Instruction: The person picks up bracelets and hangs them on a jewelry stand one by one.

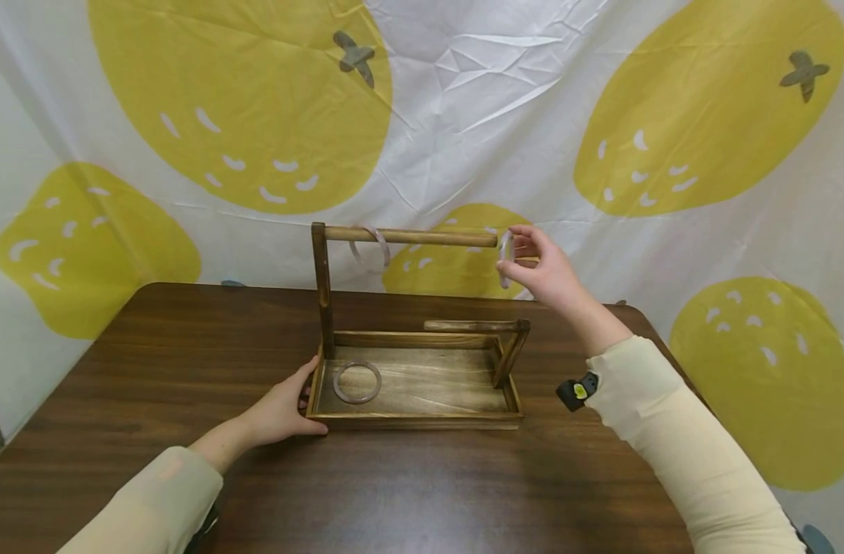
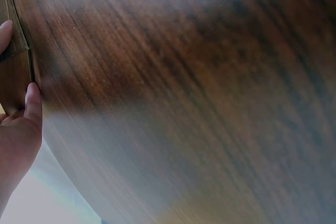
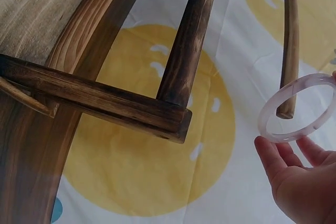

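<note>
A wooden bangle stand (image 1: pixel 428 377) with a tray base sits on the table. My left hand (image 1: pixel 276 412) holds its left end, thumb along the front corner. Between the thumb and fingers of my right hand (image 1: pixel 542 269) is a pale translucent bangle (image 3: pixel 294 136), upright at the free end of the upper bar (image 1: pixel 435 237). In the right wrist view the bar's tip shows through the ring. A second bangle (image 1: pixel 383 248) hangs on that bar toward the post (image 1: pixel 322 285). Another bangle (image 1: pixel 336 383) lies flat in the tray's left part.
A shorter, lower bar (image 1: pixel 463 326) reaches leftward from a post (image 1: pixel 510 358) at the stand's right end. The brown table (image 1: pixel 408 492) extends around the stand. Behind it hangs a white cloth (image 1: pixel 477 138) printed with yellow fruit.
</note>
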`<state>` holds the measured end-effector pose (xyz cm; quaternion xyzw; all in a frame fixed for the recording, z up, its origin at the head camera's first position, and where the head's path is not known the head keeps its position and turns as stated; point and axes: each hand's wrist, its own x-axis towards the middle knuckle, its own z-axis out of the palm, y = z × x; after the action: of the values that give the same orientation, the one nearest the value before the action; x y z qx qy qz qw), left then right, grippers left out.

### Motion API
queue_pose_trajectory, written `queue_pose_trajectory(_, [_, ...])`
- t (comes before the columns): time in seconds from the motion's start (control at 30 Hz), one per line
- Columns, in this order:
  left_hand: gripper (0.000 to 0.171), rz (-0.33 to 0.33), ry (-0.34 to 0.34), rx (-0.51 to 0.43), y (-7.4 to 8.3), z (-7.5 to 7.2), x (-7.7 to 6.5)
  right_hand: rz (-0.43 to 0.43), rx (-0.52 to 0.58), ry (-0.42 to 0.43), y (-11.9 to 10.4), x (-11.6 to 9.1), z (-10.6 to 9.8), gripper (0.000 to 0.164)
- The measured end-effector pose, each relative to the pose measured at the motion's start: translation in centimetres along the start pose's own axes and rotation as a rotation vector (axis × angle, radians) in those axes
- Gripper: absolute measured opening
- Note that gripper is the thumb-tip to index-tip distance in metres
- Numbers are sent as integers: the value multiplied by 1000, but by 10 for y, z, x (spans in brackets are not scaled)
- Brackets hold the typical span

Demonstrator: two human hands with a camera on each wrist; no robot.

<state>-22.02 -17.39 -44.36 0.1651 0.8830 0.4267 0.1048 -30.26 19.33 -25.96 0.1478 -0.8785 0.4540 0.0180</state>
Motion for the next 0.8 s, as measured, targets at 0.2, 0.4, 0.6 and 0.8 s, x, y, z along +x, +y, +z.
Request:
queue_pose_trajectory(0.2, [111, 2, -1, -1, 0, 0, 0, 1, 2, 13, 3, 4, -1, 64])
queue_pose_trajectory(0.4, [111, 2, -3, -3, 0, 0, 0, 1, -4, 14, 4, 8, -3, 66])
queue_pose_trajectory(0.6, [111, -5, 0, -5, 1, 0, 0, 6, -2, 14, 2, 10, -2, 67])
queue_pose_trajectory(0.8, [111, -6, 3, -6, 1, 0, 0, -1, -15, 14, 0, 13, -2, 66])
